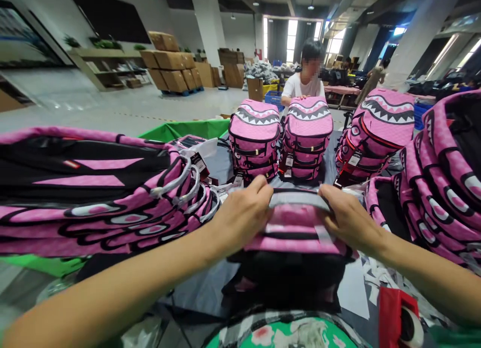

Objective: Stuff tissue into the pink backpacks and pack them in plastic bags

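A pink and black backpack (293, 240) stands upright right in front of my body, slightly blurred. My left hand (246, 210) is closed on its upper left edge, near the end of a pale grey wrapped handle (298, 200). At the other end of that handle, my right hand (347, 213) is closed on the backpack's upper right side. The fingertips of both hands are partly hidden. Beyond my hands stand a pink backpack (253, 137) with a shark-teeth print and a similar backpack (307, 132), both with hanging tags.
Pink backpacks lie piled at left (93, 183) and right (439, 188). A third upright backpack (379, 127) stands at the back right. A red tape dispenser (398, 313) sits by white papers (353, 290). A co-worker (306, 80) in a white shirt stands across the table.
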A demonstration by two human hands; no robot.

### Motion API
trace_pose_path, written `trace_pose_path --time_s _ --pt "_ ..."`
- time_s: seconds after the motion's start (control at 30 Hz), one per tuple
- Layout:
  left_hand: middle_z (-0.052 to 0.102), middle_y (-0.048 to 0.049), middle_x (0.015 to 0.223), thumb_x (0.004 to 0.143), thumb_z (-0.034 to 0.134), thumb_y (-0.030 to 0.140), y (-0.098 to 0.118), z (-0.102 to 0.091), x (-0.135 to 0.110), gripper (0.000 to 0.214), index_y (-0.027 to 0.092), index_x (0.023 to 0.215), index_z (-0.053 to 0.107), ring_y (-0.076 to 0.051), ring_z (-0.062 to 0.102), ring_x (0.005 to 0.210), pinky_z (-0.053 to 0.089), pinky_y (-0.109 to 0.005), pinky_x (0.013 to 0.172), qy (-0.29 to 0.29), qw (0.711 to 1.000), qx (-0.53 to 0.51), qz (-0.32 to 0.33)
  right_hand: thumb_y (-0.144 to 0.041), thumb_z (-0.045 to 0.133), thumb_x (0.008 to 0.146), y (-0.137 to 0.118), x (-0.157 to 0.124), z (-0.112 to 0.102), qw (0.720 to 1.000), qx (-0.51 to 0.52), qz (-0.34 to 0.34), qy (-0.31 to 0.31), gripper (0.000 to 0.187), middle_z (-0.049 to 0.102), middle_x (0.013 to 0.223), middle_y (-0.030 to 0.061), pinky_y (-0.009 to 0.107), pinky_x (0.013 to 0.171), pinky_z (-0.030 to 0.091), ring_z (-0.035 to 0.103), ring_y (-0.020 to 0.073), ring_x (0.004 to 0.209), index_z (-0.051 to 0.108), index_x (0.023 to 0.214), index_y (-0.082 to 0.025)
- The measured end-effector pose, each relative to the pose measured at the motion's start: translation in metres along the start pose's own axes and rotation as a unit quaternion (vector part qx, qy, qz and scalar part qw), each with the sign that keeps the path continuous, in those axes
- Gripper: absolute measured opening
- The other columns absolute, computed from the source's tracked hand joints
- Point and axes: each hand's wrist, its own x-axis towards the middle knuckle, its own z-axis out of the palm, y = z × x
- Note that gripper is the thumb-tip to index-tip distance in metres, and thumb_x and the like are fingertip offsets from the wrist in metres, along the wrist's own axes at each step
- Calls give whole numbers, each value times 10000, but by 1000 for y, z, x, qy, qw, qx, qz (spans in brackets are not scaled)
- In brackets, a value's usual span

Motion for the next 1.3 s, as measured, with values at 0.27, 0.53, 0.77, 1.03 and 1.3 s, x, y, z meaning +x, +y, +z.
trace_pose_path --time_s 0.27,0.53,0.77,1.03,1.3 --pt "595 -70 963 878 587 139 -13 9 38 52 162 865 632 -219 628 854 494 -324 774 10 997 76 -28 -592 740 750 26 21 -10 971 189 44 -138 478 460 768 -39 235 599 357 436 134 681 471 854 -210" --pt "525 7 884 892 633 465 -21 -10 27 288 185 882 567 -161 526 783 427 -274 695 -96 979 -148 103 -272 537 756 38 15 15 994 49 29 90 128 471 633 -32 248 561 313 418 134 594 432 702 -224" --pt "577 -66 1133 874 587 110 -10 6 13 121 167 980 584 -183 632 938 521 -301 841 -40 999 -21 26 -555 603 855 13 6 4 996 79 22 -20 399 522 647 -24 227 531 364 466 139 600 486 688 -211" --pt "644 -82 1018 906 630 544 13 4 21 402 148 903 696 -212 691 847 558 -322 760 18 998 39 40 -444 473 863 14 6 24 997 -43 56 28 336 590 560 9 253 522 351 539 172 533 584 650 -208" --pt "683 -88 838 883 605 246 15 7 20 161 143 818 710 -238 681 786 450 -311 643 26 996 84 -24 -499 642 846 3 -20 -10 993 86 34 -68 310 688 845 29 263 693 527 623 189 742 665 921 -199"
